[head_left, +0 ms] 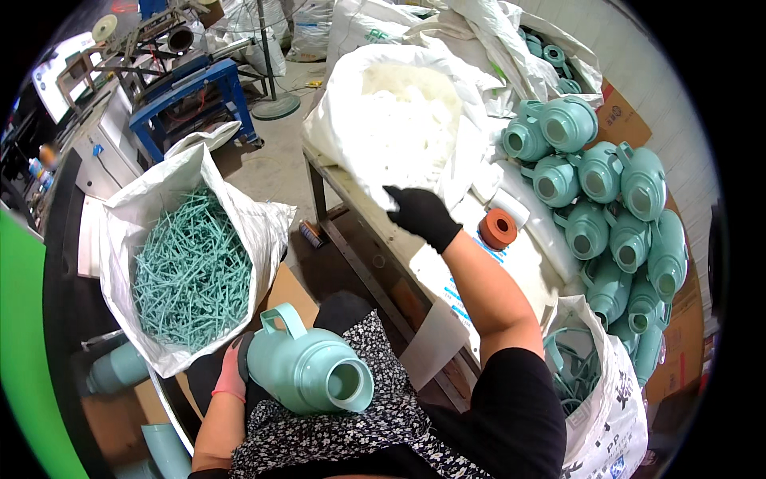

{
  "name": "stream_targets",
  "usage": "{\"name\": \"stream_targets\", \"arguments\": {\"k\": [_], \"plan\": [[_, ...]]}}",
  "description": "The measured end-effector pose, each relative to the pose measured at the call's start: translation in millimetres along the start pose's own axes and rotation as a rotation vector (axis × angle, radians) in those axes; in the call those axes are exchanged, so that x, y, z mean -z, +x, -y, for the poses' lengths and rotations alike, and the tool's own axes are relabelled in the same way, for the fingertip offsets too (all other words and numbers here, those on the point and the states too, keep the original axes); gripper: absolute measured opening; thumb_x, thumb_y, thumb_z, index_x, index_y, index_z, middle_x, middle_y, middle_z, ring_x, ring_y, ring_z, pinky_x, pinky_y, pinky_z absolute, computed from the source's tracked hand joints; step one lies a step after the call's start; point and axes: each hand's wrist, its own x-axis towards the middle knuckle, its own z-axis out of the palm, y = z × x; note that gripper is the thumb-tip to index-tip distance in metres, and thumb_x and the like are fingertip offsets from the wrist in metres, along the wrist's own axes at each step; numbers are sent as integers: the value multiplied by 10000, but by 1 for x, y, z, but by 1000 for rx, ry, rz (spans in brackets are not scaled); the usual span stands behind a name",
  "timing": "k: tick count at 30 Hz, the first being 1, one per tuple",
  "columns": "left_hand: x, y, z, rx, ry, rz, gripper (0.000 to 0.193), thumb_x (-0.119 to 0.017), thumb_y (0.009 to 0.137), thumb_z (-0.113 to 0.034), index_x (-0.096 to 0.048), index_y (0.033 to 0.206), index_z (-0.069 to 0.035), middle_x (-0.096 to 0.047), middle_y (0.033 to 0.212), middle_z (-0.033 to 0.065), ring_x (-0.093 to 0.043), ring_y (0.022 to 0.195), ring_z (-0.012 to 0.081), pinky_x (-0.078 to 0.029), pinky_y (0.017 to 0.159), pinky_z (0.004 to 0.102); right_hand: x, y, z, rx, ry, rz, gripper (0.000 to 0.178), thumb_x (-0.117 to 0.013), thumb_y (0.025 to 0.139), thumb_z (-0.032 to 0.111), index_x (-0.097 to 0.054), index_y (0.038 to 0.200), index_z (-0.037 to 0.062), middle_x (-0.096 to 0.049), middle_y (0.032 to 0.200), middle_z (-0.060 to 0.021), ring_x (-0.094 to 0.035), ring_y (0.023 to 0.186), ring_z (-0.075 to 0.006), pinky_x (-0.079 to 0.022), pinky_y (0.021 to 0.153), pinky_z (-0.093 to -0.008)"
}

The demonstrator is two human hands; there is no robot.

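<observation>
A pale green vacuum jug shell (pixel 307 363) lies across my lap, its round mouth facing lower right and its handle upward. My left hand (pixel 233 369), in a pink and dark glove, grips its base end; the jug hides most of the fingers. Out in front, my right hand (pixel 421 217), in a black glove, reaches to the near side of a white sack (pixel 331 120) of small white plastic pieces (pixel 407 132). Its fingers are apart, with nothing visible in them. A reddish-brown roll of tape (pixel 498 229) lies on the bench right of that hand.
Left stands a white sack (pixel 275 227) full of thin green plastic strips (pixel 191 267). Similar jugs (pixel 600 172) are stacked at right, above a sack (pixel 618 399) of green handle-like parts (pixel 570 363). The bench (pixel 383 211) edge runs diagonally ahead; a blue stand (pixel 191 96) is farther back.
</observation>
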Motion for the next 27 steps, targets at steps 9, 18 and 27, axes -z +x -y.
{"name": "stream_targets", "arguments": {"k": [9,18,27], "plan": [[-2,-2,17,13,-271,-152,385,-513,887,-54,-552,1270,-37,-596,1225,199,-579,1123,319,-452,983,369,-38,-51,34,-50,-113,-79,639,-709,768,352,-500,1329,128,-636,881,-131,-637,811,-321,-499,686,-438],[120,0,26,364,-895,-544,414,-559,938,-262,-565,1182,73,-599,1122,128,-555,1003,185,-458,906,358,-35,-61,14,82,-59,-490,626,-730,704,180,-496,1264,28,-570,1124,-186,-538,1068,-361,-415,942,-437],[252,13,-54,-25,-584,-528,473,-464,985,-351,-543,1221,51,-613,1129,132,-585,1008,214,-475,886,342,-19,-225,-70,-421,309,-509,234,-658,857,164,-658,1056,42,-660,1041,-141,-626,993,-301,-489,866,-373]]}}
